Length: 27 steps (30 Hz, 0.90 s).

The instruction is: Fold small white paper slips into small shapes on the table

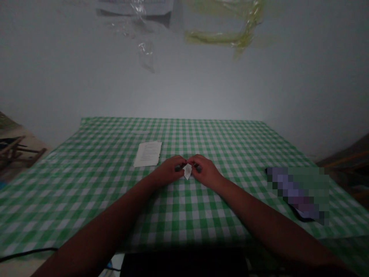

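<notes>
A small folded piece of white paper (187,172) with faint print sits between my two hands over the middle of the table. My left hand (172,168) pinches it from the left, thumb low and fingers curled over the top. From the other side my right hand (205,169) grips it in the same way, its fingertips meeting the left ones at the paper's upper edge. Fingers partly cover the paper, so its full folded shape is hidden. Left of my hands lies a small stack of printed paper sheets (148,154) with rough edges.
A green and white checked cloth (184,215) covers the table, which reaches back to a pale wall (201,84). On the right lies a dark-edged flat object (294,192), mostly blurred out. A black cable (29,253) runs by the front left edge.
</notes>
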Tool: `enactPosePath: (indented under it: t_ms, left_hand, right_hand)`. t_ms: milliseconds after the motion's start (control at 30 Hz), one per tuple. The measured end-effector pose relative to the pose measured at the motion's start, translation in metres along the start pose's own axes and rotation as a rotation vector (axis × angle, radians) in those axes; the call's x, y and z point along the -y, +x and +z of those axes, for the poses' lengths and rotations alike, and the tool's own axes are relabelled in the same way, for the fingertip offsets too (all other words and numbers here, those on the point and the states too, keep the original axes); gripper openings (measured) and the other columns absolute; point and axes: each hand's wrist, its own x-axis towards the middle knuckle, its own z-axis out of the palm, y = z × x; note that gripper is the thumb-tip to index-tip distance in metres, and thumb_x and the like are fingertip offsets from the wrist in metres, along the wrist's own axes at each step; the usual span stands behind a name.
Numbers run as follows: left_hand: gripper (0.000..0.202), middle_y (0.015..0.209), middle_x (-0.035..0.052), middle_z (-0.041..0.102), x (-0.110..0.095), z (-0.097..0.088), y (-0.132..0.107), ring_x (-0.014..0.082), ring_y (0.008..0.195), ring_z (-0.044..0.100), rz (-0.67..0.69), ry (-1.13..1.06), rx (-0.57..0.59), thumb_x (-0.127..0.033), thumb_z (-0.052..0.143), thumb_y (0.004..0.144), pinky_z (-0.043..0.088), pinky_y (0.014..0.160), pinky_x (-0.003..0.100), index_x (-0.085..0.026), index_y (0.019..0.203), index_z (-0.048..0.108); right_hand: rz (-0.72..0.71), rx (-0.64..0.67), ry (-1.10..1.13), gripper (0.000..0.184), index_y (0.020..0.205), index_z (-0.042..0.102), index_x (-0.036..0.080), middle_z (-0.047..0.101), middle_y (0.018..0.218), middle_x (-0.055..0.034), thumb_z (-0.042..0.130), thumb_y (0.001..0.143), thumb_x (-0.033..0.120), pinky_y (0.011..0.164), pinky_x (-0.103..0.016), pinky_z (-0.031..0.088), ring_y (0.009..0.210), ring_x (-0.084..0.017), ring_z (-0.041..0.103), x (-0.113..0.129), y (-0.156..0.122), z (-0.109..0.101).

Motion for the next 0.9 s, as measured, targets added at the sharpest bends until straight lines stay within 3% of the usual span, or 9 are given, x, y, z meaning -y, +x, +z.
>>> enactPosePath:
  t_ms: [133,300,500,900]
  left_hand:
    - [0.016,0.097,0.0033,0.064,0.003,-0.004,-0.002,0.0176,0.092,0.060,0.030,0.009,0.027,-0.020,0.056,0.085,0.050,0.085,0.031,-0.018,0.099,0.062]
    - [0.023,0.113,0.0057,0.066,0.009,-0.010,-0.005,0.0197,0.109,0.061,0.090,0.026,0.054,-0.022,0.058,0.087,0.047,0.100,0.035,-0.020,0.109,0.064]
    - [0.027,0.119,0.0072,0.066,0.015,-0.016,-0.009,0.0204,0.115,0.059,0.178,0.015,0.104,-0.021,0.060,0.087,0.046,0.103,0.038,-0.021,0.114,0.066]
    - [0.026,0.120,0.0072,0.066,0.014,-0.014,-0.009,0.0210,0.117,0.058,0.210,0.048,0.120,-0.023,0.063,0.087,0.044,0.105,0.039,-0.022,0.113,0.068]
  right_hand:
    - [-0.061,0.058,-0.051,0.031,0.099,0.064,0.022,0.067,0.096,-0.0036,0.053,0.079,0.002,0.085,-0.033,0.050,0.093,-0.018,0.062,-0.001,-0.001,-0.003]
    - [-0.126,0.099,-0.075,0.032,0.101,0.064,0.023,0.067,0.098,-0.0049,0.054,0.079,0.003,0.087,-0.036,0.051,0.097,-0.019,0.062,-0.008,-0.004,-0.004]
    - [-0.232,0.185,-0.094,0.032,0.100,0.067,0.023,0.070,0.098,-0.0047,0.054,0.079,0.003,0.091,-0.038,0.051,0.098,-0.019,0.062,-0.009,-0.004,-0.008]
    - [-0.203,0.318,-0.089,0.020,0.101,0.072,0.022,0.071,0.105,-0.0076,0.061,0.087,0.015,0.093,-0.038,0.049,0.101,-0.020,0.064,-0.004,-0.004,-0.016]
